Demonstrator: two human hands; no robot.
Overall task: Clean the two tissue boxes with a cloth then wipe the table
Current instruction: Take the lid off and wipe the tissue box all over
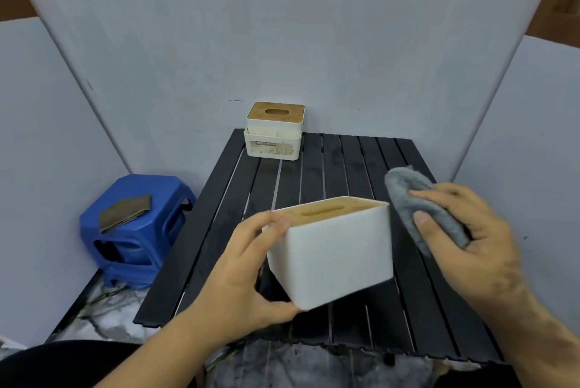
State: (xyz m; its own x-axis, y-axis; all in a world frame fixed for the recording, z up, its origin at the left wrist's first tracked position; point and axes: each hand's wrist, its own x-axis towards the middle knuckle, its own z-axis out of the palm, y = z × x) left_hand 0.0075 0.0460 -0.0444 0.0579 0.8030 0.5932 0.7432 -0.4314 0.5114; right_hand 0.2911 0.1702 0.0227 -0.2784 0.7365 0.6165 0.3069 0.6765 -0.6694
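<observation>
Far tissue box label illegible; near tissue box underside hidden.

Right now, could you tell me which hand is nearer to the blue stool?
Left. The left hand grips the near tissue box, toward the blue stool; the right hand is beyond the box.

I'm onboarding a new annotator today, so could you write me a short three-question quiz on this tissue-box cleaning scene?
1. True or false: the left hand holds the near tissue box tilted, with one bottom edge raised off the black slatted table.
2. Which hand holds the grey cloth? A) the left B) the right hand C) neither
3. Fill in: a folded brown cloth lies on the blue ____.

Key: 1 true. 2 B. 3 stool. The far tissue box stands untouched at the table's back edge.
</observation>
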